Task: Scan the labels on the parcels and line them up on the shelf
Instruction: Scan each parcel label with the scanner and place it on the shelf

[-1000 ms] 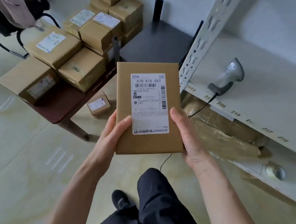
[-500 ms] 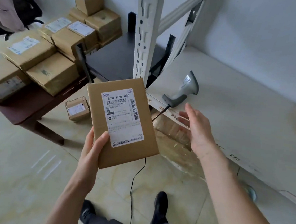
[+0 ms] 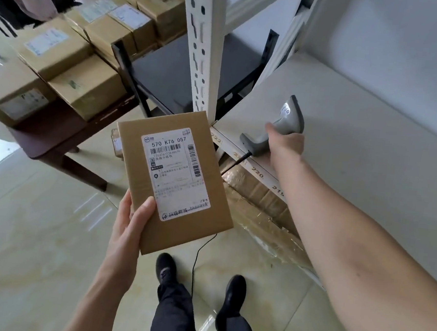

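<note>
Many parcels (image 3: 85, 91) (tiled floor (image 3: 31, 240))

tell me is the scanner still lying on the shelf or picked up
Lying on the shelf: the scanner rests there, right hand on its handle.

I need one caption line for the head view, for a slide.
Left hand holds a labelled parcel while right hand grasps the scanner on the shelf.

The right hand (image 3: 286, 145) has let go of the parcel (image 3: 173, 179). It has reached to the shelf (image 3: 373, 153) and now grasps the scanner (image 3: 282, 123).
</note>
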